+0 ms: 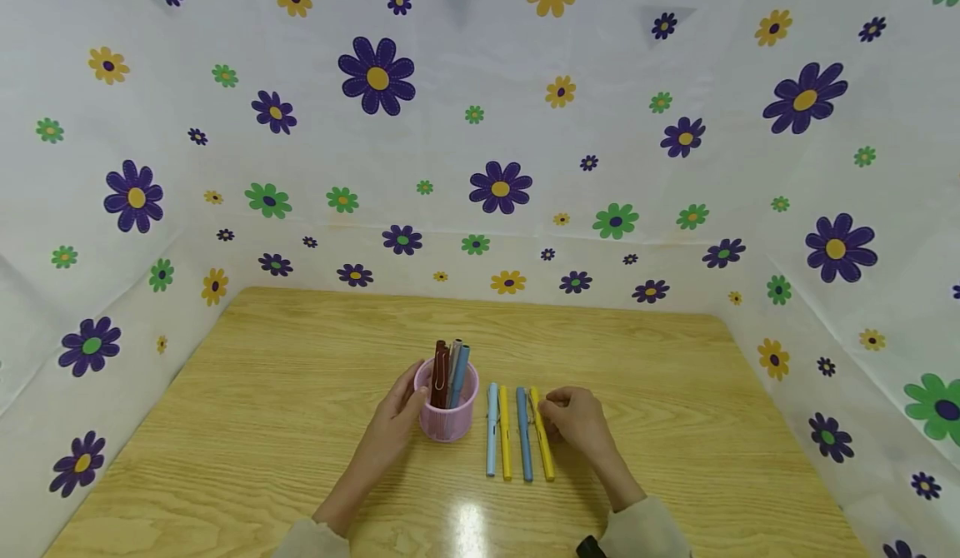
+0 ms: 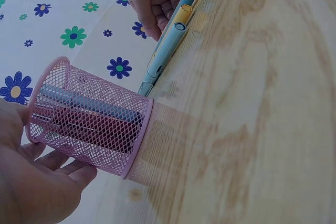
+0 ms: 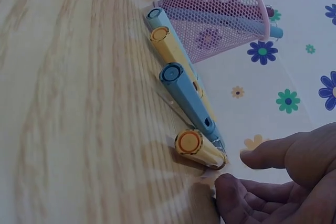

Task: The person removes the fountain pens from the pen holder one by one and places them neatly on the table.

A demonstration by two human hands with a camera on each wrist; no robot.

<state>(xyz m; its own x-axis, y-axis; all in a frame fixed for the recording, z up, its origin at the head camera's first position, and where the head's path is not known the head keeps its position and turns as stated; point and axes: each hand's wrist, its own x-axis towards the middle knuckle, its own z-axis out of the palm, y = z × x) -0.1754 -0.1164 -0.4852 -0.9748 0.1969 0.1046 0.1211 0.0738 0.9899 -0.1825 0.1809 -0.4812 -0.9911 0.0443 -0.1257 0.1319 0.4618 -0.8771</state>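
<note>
My left hand (image 1: pixel 396 415) holds a pink mesh pen cup (image 1: pixel 447 426) upright, thumb near its rim and fingers round the far side. Inside stand dark red pens (image 1: pixel 439 375), a grey one and a blue pen (image 1: pixel 459 379). To the right of the cup, pens lie in a row: a light blue pen (image 1: pixel 492 433), a yellow pen (image 1: pixel 506 437), a blue pen (image 1: pixel 524 437) and, at the right end, another yellow pen (image 1: pixel 543 445). Beside that last pen's clip end is my right hand (image 1: pixel 581 420); in the right wrist view its thumb and forefinger (image 3: pixel 231 187) stand apart.
The wooden table (image 1: pixel 315 358) carries the cup and pens. A white cloth (image 1: pixel 450 150) printed with flowers rises behind it and along both sides. A small black object (image 1: pixel 590 547) shows by the right sleeve (image 1: pixel 645 533).
</note>
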